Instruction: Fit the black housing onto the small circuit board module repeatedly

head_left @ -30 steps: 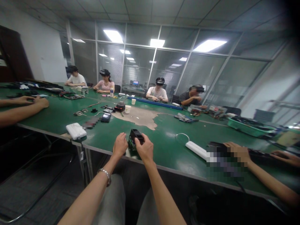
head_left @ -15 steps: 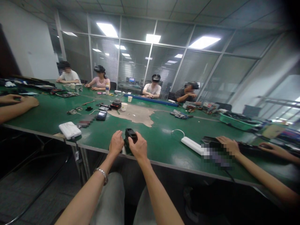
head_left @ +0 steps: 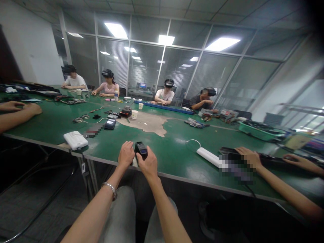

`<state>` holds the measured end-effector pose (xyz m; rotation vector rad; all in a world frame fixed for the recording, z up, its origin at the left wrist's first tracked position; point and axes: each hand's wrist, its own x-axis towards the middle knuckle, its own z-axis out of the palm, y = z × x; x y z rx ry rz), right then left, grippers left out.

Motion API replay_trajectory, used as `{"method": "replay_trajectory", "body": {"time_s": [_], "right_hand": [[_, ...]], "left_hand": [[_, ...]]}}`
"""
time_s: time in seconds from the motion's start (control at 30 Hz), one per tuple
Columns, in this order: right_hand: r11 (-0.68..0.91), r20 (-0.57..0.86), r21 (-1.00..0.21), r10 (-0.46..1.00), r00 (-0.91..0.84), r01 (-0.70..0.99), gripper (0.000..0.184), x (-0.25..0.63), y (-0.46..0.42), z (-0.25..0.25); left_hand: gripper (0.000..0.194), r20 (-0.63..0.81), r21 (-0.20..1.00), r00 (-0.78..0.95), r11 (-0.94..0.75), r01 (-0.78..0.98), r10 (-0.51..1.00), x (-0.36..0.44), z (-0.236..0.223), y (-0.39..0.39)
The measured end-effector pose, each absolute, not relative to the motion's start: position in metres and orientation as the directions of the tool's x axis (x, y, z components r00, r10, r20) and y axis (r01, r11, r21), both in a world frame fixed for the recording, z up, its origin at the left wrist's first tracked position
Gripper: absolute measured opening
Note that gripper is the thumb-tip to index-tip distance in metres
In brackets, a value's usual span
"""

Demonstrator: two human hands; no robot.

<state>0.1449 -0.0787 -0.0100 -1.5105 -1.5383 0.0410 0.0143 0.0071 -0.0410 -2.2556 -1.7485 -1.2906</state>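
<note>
My right hand (head_left: pixel 148 164) grips a small black box-shaped device (head_left: pixel 140 149) at the near edge of the green table (head_left: pixel 174 158). Its thumb lies along the near side, and a small dark panel shows on the device's top face. Just left of the device is my left hand (head_left: pixel 126 154), its fingers curled in. Whatever those fingers may hold is hidden behind the hand. A silver bracelet (head_left: pixel 110 189) circles my left wrist.
Left lies a white power bank (head_left: pixel 75 140) with a cable, and a dark handheld device (head_left: pixel 110 124). Paper cups (head_left: pixel 134 114) stand farther back. Right are a white bar (head_left: pixel 208 157) and a neighbour's hands (head_left: pixel 249 157) on a black object. Several people sit opposite.
The black device has tipped and sunk slightly, showing more of its top panel. My right hand has shifted a little down and left with it. My left hand stays nearly still.
</note>
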Motion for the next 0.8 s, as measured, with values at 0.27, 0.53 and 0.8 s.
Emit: {"method": "replay_trajectory", "body": {"time_s": [0.27,0.53,0.8], "right_hand": [[0.137,0.513,-0.633,0.812,0.279,0.762,0.051,0.137,-0.086,-0.006],[0.116,0.505,-0.663,0.799,0.328,0.739,0.054,0.137,-0.084,0.010],[0.221,0.590,-0.709,0.706,0.392,0.669,0.056,0.177,-0.075,0.036]], "left_hand": [[0.032,0.586,0.432,0.072,-0.386,0.815,0.807,0.016,-0.042,0.009],[0.027,0.581,0.408,0.104,-0.398,0.822,0.808,0.018,-0.042,0.010],[0.021,0.576,0.377,0.130,-0.403,0.834,0.807,0.018,-0.039,0.008]]}}
